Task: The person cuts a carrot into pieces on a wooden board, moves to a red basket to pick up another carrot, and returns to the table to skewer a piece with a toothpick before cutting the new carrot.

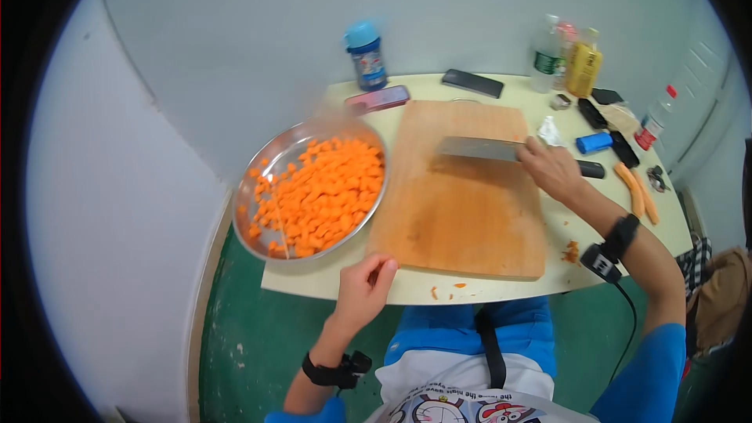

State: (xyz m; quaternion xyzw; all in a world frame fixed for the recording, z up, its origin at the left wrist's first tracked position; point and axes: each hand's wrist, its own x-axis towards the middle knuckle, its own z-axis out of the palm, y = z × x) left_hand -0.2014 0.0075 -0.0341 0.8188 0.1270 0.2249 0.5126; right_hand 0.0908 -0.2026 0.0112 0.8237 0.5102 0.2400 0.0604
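A wooden cutting board (462, 219) lies on the table in front of me. Across its upper right part is a cleaver (479, 148), its blade pointing left and its black handle to the right. My right hand (552, 168) is closed on the cleaver where blade and handle meet. My left hand (366, 291) is at the board's lower left corner, fingers curled together; whether anything is between them is too small to tell. To the left of the board, a metal bowl (244, 236) holds many cut orange carrot pieces (329, 196).
Behind the board are a blue bottle (366, 59), a pink phone (377, 99) and a black phone (473, 83). Several bottles (583, 66) stand at the back right. Peeled carrots (629, 188) and a blue object (594, 142) lie at the right; scraps (572, 251) lie near the front.
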